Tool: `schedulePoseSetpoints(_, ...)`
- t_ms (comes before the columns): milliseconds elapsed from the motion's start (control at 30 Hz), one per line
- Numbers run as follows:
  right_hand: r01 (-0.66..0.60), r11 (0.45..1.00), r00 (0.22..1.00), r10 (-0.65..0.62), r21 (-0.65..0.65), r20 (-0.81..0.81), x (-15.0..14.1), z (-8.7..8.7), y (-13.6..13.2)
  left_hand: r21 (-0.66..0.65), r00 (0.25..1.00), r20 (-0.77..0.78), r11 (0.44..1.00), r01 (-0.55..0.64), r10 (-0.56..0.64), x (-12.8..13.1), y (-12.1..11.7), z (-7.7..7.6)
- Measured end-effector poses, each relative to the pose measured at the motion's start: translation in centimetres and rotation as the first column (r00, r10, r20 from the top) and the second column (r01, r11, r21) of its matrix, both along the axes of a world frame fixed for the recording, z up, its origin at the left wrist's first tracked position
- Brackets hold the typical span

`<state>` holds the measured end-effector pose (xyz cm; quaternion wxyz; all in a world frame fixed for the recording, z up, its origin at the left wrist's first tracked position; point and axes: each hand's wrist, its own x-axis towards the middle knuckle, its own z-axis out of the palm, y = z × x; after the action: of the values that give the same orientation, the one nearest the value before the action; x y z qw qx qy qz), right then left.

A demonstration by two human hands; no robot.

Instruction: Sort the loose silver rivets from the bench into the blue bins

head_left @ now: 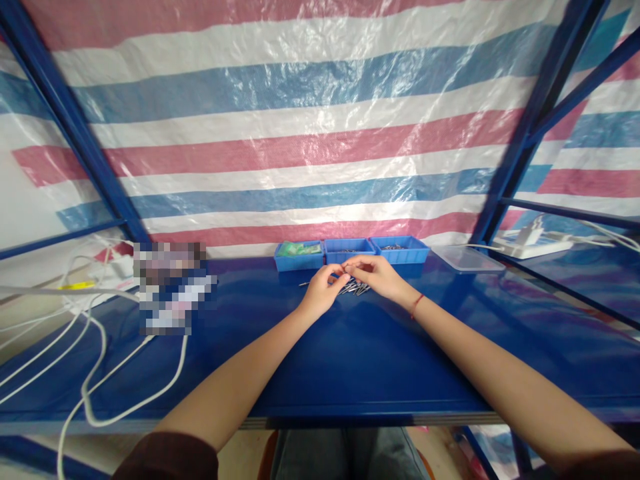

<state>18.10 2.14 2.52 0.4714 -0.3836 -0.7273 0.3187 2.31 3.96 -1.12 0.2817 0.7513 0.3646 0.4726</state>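
My left hand and my right hand meet fingertip to fingertip over a small pile of thin metal pins on the blue table. Both hands pinch a small item between them; it is too small to make out. A red string circles my right wrist. Just behind the hands stand three blue trays: the left one holds green packets, the middle one and the right one hold small metal parts.
A clear plastic lid lies right of the trays. A white power strip with cables sits at the far right. White cables trail over the table's left edge beside a blurred object. A striped tarp hangs behind.
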Motion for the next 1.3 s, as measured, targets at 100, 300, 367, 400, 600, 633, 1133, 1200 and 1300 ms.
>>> schedulePoseSetpoints(100, 0.022, 1.000, 0.999, -0.022, 0.019, 0.023, 0.0, 0.1, -0.1, 0.015, 1.000, 0.011, 1.000, -0.018, 0.018, -0.1, 0.1, -0.2)
schedulePoseSetpoints(300, 0.063, 0.995, 0.994, -0.070, 0.083, 0.088, 0.6, -0.4, 0.5, 0.053, 0.991, 0.097, 0.994, -0.096, 0.091, 0.0, -0.3, 0.3)
schedulePoseSetpoints(367, 0.035, 0.997, 0.993, -0.041, 0.064, 0.109, 0.7, -0.6, 0.5, 0.077, 0.991, 0.100, 0.992, -0.100, 0.092, 0.0, -0.5, 0.5)
schedulePoseSetpoints(400, 0.016, 0.999, 0.993, -0.021, 0.043, 0.117, 0.7, -0.6, 0.5, 0.085, 0.991, 0.095, 0.992, -0.099, 0.091, 0.0, -0.5, 0.6)
schedulePoseSetpoints(600, 0.045, 0.997, 0.994, -0.038, -0.060, 0.107, 1.3, -0.9, 1.3, 0.069, 0.998, -0.020, 0.996, -0.054, 0.055, -0.2, -0.6, 0.1)
schedulePoseSetpoints(633, 0.120, 0.992, 0.989, -0.115, -0.043, 0.096, 1.8, -1.1, 1.7, 0.092, 0.996, -0.083, 0.996, -0.019, 0.027, -0.2, -0.7, 0.0)
schedulePoseSetpoints(1133, 0.814, 0.574, 0.581, -0.806, -0.089, 0.115, 11.5, -2.5, 5.1, 0.316, 0.726, -0.655, 0.949, 0.012, 0.209, -0.3, -1.4, 0.4)
schedulePoseSetpoints(1200, 0.802, 0.595, 0.597, -0.793, -0.061, 0.120, 10.7, -2.3, 4.8, 0.289, 0.722, -0.661, 0.957, -0.005, 0.203, -0.5, -1.1, 0.4)
schedulePoseSetpoints(1300, 0.749, 0.663, 0.657, -0.743, 0.000, 0.127, 8.7, -1.7, 4.2, 0.267, 0.739, -0.650, 0.964, 0.004, 0.176, -0.7, -1.0, 0.4)
